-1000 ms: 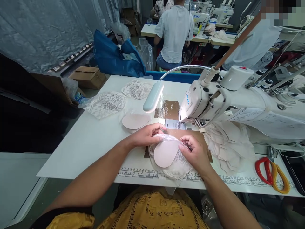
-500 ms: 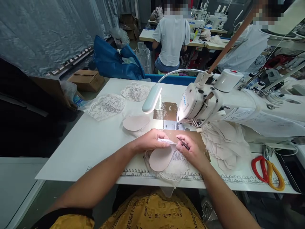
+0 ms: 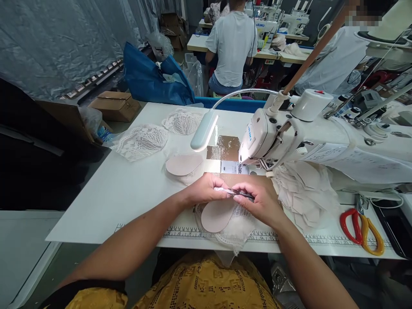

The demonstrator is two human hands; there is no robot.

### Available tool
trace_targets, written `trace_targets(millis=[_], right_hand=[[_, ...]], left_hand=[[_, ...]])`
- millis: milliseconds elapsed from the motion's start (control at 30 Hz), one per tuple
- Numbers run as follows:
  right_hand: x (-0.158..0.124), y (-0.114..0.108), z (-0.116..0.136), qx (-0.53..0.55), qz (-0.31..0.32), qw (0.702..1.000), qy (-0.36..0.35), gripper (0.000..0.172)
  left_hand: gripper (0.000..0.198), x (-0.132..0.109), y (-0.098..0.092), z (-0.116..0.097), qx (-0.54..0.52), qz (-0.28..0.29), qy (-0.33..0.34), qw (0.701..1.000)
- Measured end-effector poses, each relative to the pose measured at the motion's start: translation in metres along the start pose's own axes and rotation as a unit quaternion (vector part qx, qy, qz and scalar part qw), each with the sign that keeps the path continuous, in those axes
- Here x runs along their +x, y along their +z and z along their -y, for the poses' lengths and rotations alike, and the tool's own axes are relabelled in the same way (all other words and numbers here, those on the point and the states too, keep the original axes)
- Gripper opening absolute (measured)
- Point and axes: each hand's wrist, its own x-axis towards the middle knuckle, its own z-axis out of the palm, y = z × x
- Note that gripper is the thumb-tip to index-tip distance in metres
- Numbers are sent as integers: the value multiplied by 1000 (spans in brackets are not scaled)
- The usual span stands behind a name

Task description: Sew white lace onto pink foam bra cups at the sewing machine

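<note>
White worktop [image 3: 128, 201] carries loose lace cups [image 3: 141, 140] at far left. Near its front edge, the left hand [image 3: 201, 193] pinches the top edge of a lace piece [image 3: 240, 229] with a pink pad [image 3: 217, 214] lying on it. Touching those fingertips, the right hand [image 3: 262, 201] grips a thin dark tool [image 3: 245, 195] at the same edge, just before the sewing machine [image 3: 289, 137]. By my judgement that edge is being matched or picked at, and any further move calls for both pinches holding firm.

Bright, even daylight-white light. A small lamp [image 3: 202, 131] shines down on the white table [image 3: 128, 189], and just right of the lamp a metal plate [image 3: 227, 148] glares. Far left of the lamp lies deep shadow. Straight lines bow toward the picture's edges. Focus is sharp.
</note>
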Motion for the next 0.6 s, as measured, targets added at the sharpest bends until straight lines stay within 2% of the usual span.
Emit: trace_targets(millis=[267, 367, 433, 500, 600], right_hand=[[1, 5, 3, 8, -10, 1000, -9, 18], [3, 9, 0, 47, -45, 998, 4, 21], [5, 13, -2, 80, -53, 995, 23, 32], [7, 17, -2, 75, -23, 996, 40, 41], [6, 17, -4, 34, 20, 998, 54, 23]], left_hand=[[29, -3, 1, -5, 36, 9, 5, 999], [26, -2, 2, -4, 34, 9, 14, 999], [24, -1, 2, -4, 41, 14, 32, 999], [24, -1, 0, -5, 72, 29, 44, 996], [25, -10, -11, -12, 152, 42, 33, 987]])
